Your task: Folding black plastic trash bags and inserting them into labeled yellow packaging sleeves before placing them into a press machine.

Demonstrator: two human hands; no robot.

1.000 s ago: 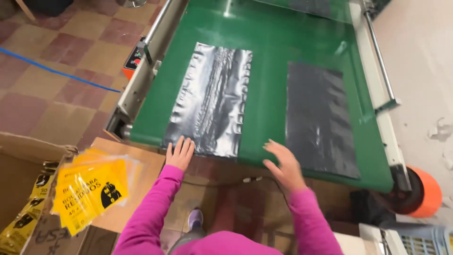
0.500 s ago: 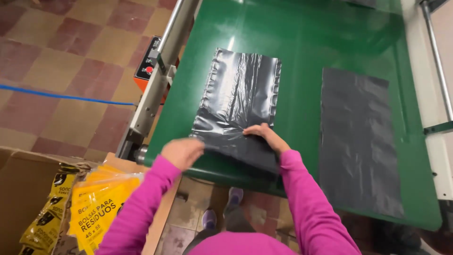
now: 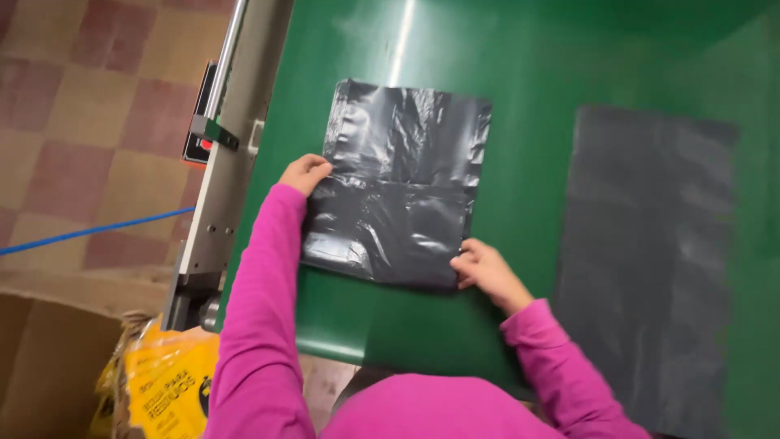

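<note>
Hands in pink sleeves work on a shiny black plastic bag (image 3: 402,179) that lies flat on a green table (image 3: 536,73). The bag is folded up from the near end, so the near part looks thicker and darker than the far part. Folds and shine make it hard to see where one layer ends.

The left hand (image 3: 305,173) sits at the left edge of the bag, about halfway up, where the folded edge ends. Its fingers are curled in and press on that edge. I cannot tell if it pinches the plastic or only pushes down on it.

The right hand (image 3: 483,272) is at the near right corner of the bag. Its fingers are bent and touch the corner, but the fingertips hide the plastic there, so I cannot tell if it holds the bag or just rests on it.

A second dark bag (image 3: 650,260) lies flat to the right, well apart from the first one. Its near end is cut off at the bottom of the view.

A grey metal rail (image 3: 223,171) runs along the left side of the table. Yellow bags (image 3: 166,386) sit in a cardboard box (image 3: 41,366) at the bottom left, partly hidden by the left sleeve. The tiled floor (image 3: 97,122) has a blue line across it.
</note>
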